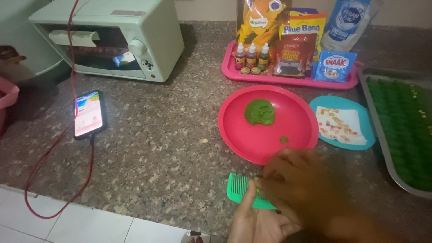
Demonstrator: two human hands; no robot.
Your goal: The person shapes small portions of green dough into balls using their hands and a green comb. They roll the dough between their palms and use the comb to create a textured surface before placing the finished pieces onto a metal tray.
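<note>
A green plastic comb (245, 191) is held across the palm of the left hand (256, 220), the thumb pressed along its spine. The right hand (294, 189) is laid over the comb's right end, fingers curled and blurred; what is pinched beneath them cannot be told. Just beyond the hands, a round red plastic plate (267, 123) is seen on the speckled stone counter (166, 148), with a lump of green dough (259, 112) on it. A grey baking tray (398, 126) filled with green pieces is set to the right.
</note>
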